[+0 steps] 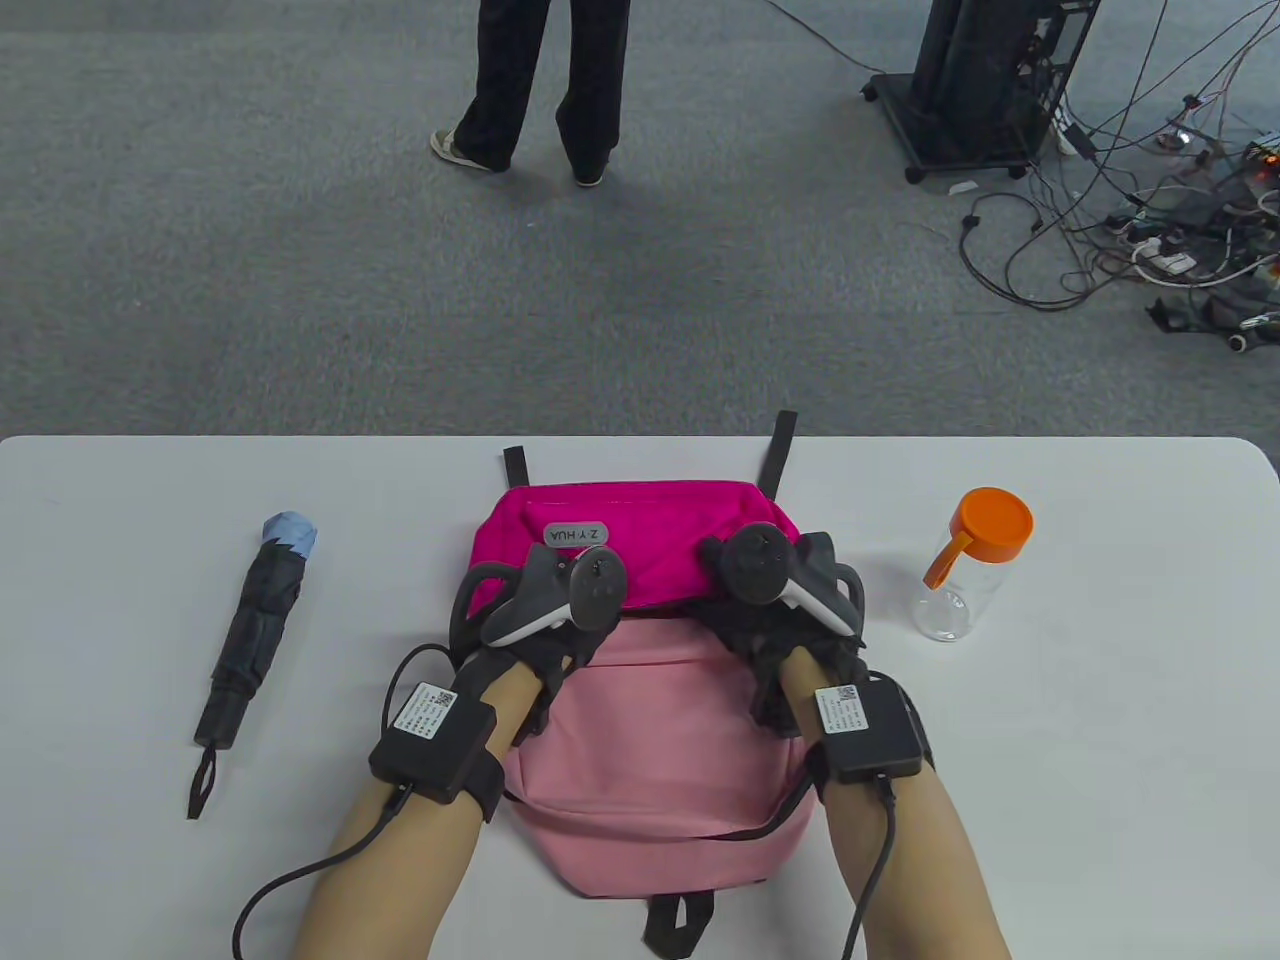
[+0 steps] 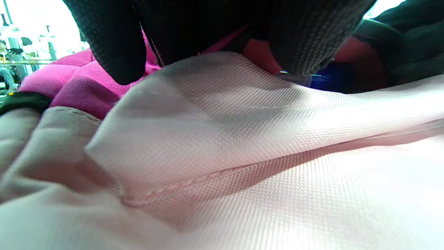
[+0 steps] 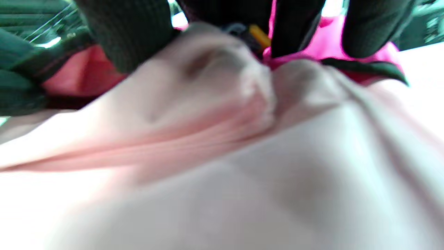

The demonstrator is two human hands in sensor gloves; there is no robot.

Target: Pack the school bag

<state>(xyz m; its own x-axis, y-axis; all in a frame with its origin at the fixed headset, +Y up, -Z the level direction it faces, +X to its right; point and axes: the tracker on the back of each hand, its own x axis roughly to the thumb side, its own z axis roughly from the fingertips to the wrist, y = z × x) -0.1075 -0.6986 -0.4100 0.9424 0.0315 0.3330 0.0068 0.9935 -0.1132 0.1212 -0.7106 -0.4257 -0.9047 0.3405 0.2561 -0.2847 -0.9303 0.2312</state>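
My left hand (image 1: 545,640) and right hand (image 1: 790,640) each held a pinching grip on the bag (image 1: 650,760) flap; slick fabric could have slipped free.

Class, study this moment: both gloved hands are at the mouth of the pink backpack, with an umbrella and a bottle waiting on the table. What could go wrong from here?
1. The left hand and right hand pinch only the thin flap of the two-tone pink fabric backpack; it may slip and the mouth fall shut.
2. The clear plastic bottle with orange lid stands upright near the right hand; a careless reach might topple it.
3. The folded dark umbrella is long and may snag going in.
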